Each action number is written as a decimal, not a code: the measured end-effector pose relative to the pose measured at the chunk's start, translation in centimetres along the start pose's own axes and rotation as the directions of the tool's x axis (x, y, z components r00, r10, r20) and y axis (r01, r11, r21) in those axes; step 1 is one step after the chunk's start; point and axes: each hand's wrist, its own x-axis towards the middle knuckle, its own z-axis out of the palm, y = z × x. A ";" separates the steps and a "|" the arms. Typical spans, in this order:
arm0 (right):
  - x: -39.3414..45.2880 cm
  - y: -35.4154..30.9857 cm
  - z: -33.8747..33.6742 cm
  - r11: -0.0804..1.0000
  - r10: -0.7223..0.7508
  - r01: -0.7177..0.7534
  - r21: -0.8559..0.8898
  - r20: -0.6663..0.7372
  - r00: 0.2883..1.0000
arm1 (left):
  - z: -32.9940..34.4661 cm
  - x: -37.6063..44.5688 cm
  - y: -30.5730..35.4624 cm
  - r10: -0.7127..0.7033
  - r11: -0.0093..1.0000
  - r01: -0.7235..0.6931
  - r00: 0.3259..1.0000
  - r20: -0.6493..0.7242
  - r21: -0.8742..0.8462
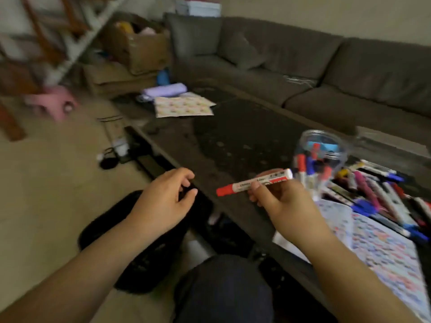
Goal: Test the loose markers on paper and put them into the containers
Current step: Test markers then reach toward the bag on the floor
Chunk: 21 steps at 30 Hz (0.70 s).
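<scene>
My right hand (pixel 279 201) pinches a red-capped white marker (pixel 254 181) and holds it level over the front edge of the dark table (pixel 245 136). My left hand (pixel 163 197) hovers to its left with loosely curled fingers, holding nothing I can make out. A clear plastic jar (pixel 319 152) with several markers inside stands just behind the right hand. Several loose markers (pixel 373 190) lie in a pile at the right. Patterned paper (pixel 384 248) lies on the table under my right forearm.
A black basket (pixel 140 241) sits on the floor below my left hand. Another patterned sheet (pixel 184 106) and a purple pouch (pixel 165 89) lie at the table's far end. A grey sofa (pixel 303 66) runs behind. Boxes and cables clutter the floor at left.
</scene>
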 end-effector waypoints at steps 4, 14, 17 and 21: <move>0.8 -2.6 7.1 0.999 0.015 -0.002 -0.052 0.256 0.967 | -4.7 -4.2 -6.3 -0.126 0.985 0.130 0.991 -0.036 0.112; 2.0 -2.2 15.9 0.951 0.211 -0.017 -0.309 0.608 0.766 | -6.3 -8.1 -10.5 -0.239 0.956 0.238 0.971 -0.015 0.169; 1.7 -1.8 13.2 0.973 0.077 0.036 -0.227 0.470 0.879 | -5.2 -6.8 -9.2 -0.219 0.970 0.214 0.975 0.031 0.116; 1.1 -0.3 7.6 0.988 0.011 0.034 -0.152 0.287 0.958 | -2.9 -3.8 -5.8 -0.090 0.993 0.085 0.993 0.070 0.077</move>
